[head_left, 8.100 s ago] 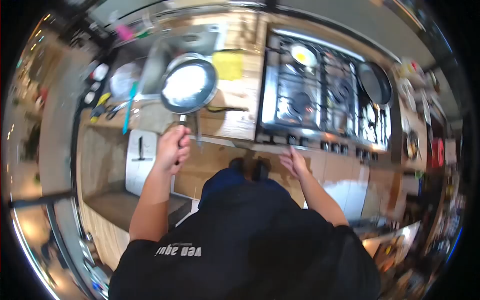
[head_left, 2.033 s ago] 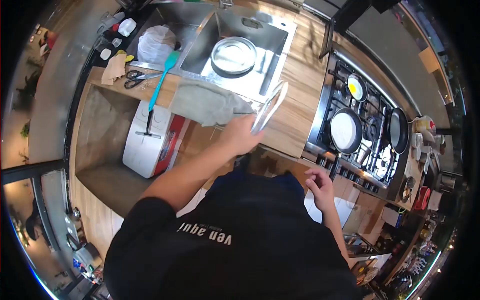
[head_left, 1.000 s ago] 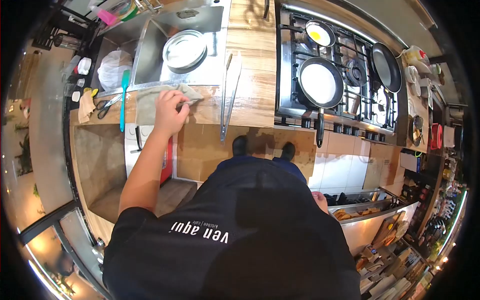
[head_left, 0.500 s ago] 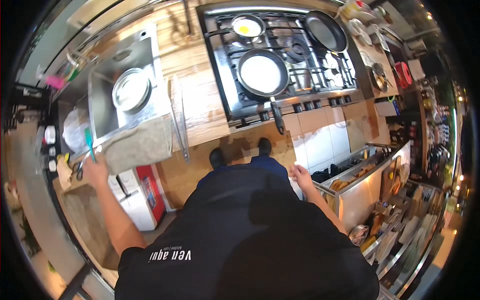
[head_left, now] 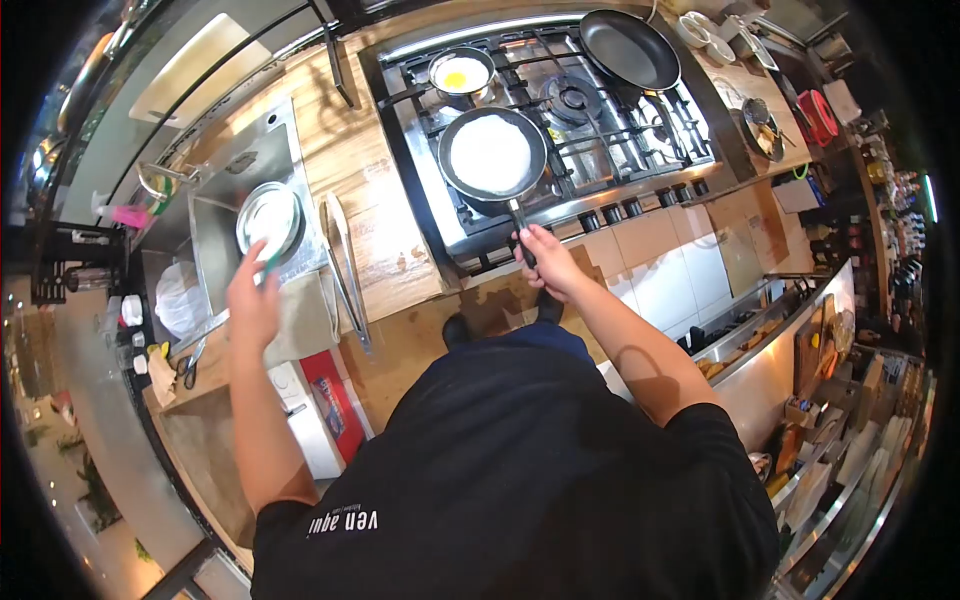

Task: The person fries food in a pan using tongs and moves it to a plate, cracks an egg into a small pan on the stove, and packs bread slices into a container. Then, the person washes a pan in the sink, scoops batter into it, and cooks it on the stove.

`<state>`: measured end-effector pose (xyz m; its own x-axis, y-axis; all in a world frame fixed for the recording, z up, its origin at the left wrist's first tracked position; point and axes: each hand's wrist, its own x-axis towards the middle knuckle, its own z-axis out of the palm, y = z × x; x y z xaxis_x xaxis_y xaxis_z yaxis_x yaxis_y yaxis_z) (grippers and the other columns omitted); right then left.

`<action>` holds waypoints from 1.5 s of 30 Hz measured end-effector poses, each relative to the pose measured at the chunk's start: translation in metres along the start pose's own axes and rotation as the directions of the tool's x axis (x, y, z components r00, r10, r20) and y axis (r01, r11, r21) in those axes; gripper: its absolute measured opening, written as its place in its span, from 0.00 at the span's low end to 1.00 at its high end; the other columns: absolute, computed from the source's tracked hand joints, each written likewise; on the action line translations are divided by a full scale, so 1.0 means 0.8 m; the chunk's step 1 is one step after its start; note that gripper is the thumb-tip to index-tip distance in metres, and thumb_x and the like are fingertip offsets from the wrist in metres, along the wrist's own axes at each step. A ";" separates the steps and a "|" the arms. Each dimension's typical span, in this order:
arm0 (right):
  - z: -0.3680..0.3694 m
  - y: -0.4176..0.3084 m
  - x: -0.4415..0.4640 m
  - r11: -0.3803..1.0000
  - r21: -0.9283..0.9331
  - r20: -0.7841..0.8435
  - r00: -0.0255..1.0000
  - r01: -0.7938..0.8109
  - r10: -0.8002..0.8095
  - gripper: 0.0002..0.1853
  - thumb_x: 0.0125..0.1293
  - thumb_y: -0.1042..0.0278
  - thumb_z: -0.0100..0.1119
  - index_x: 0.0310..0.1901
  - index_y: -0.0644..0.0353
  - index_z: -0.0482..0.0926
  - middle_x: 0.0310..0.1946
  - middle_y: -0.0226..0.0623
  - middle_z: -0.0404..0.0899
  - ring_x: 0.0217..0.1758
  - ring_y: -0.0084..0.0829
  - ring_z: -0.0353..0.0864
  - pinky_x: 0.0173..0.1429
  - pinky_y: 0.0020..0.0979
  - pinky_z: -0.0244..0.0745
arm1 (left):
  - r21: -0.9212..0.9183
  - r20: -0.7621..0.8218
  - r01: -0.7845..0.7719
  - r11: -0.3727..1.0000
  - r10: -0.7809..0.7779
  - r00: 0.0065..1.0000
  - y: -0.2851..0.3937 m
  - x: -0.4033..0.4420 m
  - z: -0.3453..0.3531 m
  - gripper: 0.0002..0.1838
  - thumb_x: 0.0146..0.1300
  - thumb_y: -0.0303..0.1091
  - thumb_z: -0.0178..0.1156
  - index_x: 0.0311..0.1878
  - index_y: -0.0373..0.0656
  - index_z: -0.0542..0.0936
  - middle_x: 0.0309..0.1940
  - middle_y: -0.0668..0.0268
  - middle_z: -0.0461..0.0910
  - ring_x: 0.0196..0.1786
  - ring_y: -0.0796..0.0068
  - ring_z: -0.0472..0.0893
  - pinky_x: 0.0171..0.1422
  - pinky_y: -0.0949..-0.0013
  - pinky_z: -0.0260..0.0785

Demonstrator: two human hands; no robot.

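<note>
My right hand [head_left: 550, 262] is wrapped round the handle of a frying pan [head_left: 449, 178] on the front left burner. A bright white round layer [head_left: 490, 153] covers the pan's bottom. My left hand [head_left: 253, 303], slightly blurred, is over the near edge of the sink [head_left: 212, 235] and holds a teal spatula [head_left: 271, 262], mostly hidden by the fingers. Just beyond it, stacked metal bowls [head_left: 268, 213] sit in the sink. Behind the held pan, a smaller pan [head_left: 461, 71] contains an egg with a yellow yolk.
An empty black frying pan [head_left: 630, 50] rests on the back right of the stove [head_left: 440, 235]. Metal tongs [head_left: 347, 270] lie on the wooden counter [head_left: 385, 225] between sink and stove. A grey cloth [head_left: 305, 320] hangs at the counter edge, with scissors [head_left: 190, 368] farther left.
My right hand has moved from beside my body onto the frying pan's handle. My left hand has carried the teal spatula from the counter's left end to the sink. The view has shifted.
</note>
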<state>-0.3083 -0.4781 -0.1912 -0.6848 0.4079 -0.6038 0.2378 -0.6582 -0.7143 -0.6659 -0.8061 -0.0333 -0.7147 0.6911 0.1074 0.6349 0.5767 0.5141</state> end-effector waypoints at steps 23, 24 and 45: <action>-0.058 -0.020 0.034 0.978 -0.207 0.469 0.880 0.028 0.074 0.16 0.81 0.62 0.59 0.57 0.65 0.70 0.42 0.43 0.85 0.32 0.38 0.91 0.33 0.37 0.88 | 0.590 0.320 -0.057 0.806 -0.168 0.933 0.428 0.100 0.262 0.20 0.62 0.24 0.60 0.55 0.50 0.89 0.50 0.52 0.89 0.55 0.49 0.87 0.60 0.51 0.79; -0.067 -0.013 0.021 0.978 -0.209 0.528 0.839 -0.022 0.132 0.14 0.82 0.64 0.58 0.55 0.66 0.70 0.43 0.45 0.85 0.33 0.38 0.92 0.31 0.37 0.88 | 0.600 0.336 -0.071 0.797 -0.171 0.926 0.430 0.097 0.255 0.20 0.62 0.24 0.60 0.55 0.50 0.89 0.50 0.52 0.89 0.55 0.49 0.87 0.60 0.51 0.79; -0.076 -0.021 0.015 0.922 -0.386 0.533 0.812 -0.016 0.237 0.17 0.80 0.63 0.60 0.57 0.67 0.69 0.45 0.46 0.86 0.35 0.40 0.93 0.32 0.37 0.90 | 0.603 0.360 -0.021 0.798 -0.249 0.899 0.426 0.093 0.231 0.18 0.64 0.27 0.59 0.55 0.51 0.89 0.51 0.52 0.88 0.54 0.48 0.87 0.59 0.50 0.79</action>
<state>-0.2787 -0.4239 -0.2077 -0.8672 -0.1615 -0.4711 0.4957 -0.3695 -0.7860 -0.4489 -0.4778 -0.0073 -0.6950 0.6346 -0.3381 0.6980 0.7083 -0.1052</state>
